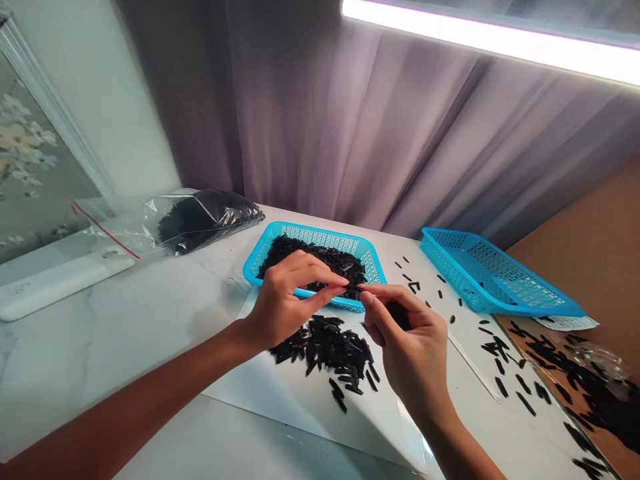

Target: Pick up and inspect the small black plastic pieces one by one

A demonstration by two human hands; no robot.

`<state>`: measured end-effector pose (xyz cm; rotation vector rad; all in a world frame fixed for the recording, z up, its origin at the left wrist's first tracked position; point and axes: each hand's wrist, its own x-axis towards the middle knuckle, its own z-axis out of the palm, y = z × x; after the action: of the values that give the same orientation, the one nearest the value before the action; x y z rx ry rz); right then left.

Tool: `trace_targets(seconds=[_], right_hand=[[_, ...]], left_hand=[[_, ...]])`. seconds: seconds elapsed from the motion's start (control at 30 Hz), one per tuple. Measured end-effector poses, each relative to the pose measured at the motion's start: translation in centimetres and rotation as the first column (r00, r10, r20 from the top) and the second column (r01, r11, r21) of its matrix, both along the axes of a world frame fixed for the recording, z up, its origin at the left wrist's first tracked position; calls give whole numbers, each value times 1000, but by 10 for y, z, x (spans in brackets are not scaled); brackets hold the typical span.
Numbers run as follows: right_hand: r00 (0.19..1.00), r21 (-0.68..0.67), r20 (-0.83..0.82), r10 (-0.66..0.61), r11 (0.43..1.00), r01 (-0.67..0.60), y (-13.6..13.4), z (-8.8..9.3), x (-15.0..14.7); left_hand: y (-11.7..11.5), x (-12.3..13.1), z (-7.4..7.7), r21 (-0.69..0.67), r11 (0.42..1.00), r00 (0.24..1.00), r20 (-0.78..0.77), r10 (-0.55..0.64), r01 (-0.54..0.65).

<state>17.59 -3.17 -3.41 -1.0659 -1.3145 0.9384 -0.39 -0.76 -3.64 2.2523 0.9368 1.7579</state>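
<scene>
My left hand (285, 293) has its thumb and fingertips closed on one end of a slim black strip (354, 288). At the strip's other end, my right hand (413, 333) pinches it between thumb and forefinger. Something dark, perhaps more strips, shows inside the curled fingers of my right hand. Just behind both hands stands a blue mesh basket (376, 261) full of similar black pieces (330, 257). Below the hands, a loose pile of black strips (333, 350) lies on a white sheet (280, 407).
A second blue basket (500, 267) at the right has a few pieces inside. Black strips (500, 353) are scattered near it and over a brown surface (623, 463). At the left lie a clear zip bag (210, 217) of black material and a white elongated object (65, 283).
</scene>
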Motion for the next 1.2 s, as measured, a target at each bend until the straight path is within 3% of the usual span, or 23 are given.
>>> trace_targets(seconds=[0.9,1.03,1.1,1.2], right_hand=[[999,-48,-36,6,999,-7,-3,2,-3],[1000,-42,-15,0,999,-1,-2,2,-3],[1000,-56,-23,-5,998,3,-1,2,-4],[995,-157,-93,29,987,-43,3,1,-6]], left_hand=[[-5,3,0,-134,986,995,32,-93,96],[-5,4,-1,-99,991,996,1,-89,88],[-3,4,-3,-53,997,998,-32,-57,55],[3,3,-8,-53,991,991,-56,122,-125]])
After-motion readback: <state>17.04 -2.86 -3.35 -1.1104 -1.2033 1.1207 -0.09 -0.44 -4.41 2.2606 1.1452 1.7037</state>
